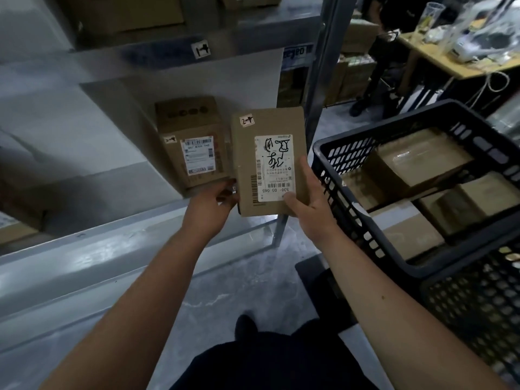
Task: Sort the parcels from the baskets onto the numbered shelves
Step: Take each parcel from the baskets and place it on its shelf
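Note:
I hold a flat brown cardboard parcel (pixel 247 153) with a white shipping label and a small handwritten sticker in front of the grey metal shelf (pixel 118 243). My right hand (pixel 306 204) grips its lower right edge, thumb on the label. My left hand (pixel 213 204) holds its lower left corner from below. A second brown parcel (pixel 191 142) with a white label stands on the shelf just left of it. The dark plastic basket (pixel 351 175) to the right holds several more brown parcels (pixel 419 159).
An upper shelf level (pixel 168 49) carries a small number tag and boxes above. A shelf upright (pixel 323 66) stands right of the held parcel. Behind it a person stands by a wooden table (pixel 455 66) with clutter. A second mesh basket (pixel 478 305) sits under the first.

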A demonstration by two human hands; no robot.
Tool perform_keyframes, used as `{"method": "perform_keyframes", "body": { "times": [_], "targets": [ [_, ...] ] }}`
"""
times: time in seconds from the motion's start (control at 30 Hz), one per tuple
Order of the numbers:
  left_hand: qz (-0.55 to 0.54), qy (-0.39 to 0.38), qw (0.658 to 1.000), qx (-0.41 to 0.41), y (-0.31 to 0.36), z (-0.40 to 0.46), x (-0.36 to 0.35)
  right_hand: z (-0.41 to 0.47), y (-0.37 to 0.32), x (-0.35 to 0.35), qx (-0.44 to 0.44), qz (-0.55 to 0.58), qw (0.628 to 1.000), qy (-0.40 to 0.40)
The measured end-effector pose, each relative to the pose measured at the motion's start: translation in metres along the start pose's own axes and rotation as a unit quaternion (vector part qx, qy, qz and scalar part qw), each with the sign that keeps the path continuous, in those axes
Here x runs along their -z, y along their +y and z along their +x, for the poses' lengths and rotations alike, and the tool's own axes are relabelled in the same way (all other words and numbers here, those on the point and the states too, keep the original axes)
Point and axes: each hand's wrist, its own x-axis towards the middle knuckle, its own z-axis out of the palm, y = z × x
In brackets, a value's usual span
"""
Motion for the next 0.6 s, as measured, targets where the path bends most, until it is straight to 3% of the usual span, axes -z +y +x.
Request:
{"method": "perform_keyframes", "body": {
  "times": [0.33, 0.6],
  "targets": [
    [-0.049, -0.021, 0.998, -0.02, -0.027, 0.042, -0.015, 0.034, 0.007, 0.009, -0.068, -0.041, 0.996, -0.046],
    [-0.084, 0.004, 0.996, 0.027, -0.037, 0.065, -0.041, 0.07, 0.026, 0.008, -0.055, -0.081, 0.995, 0.01]
  ]
}}
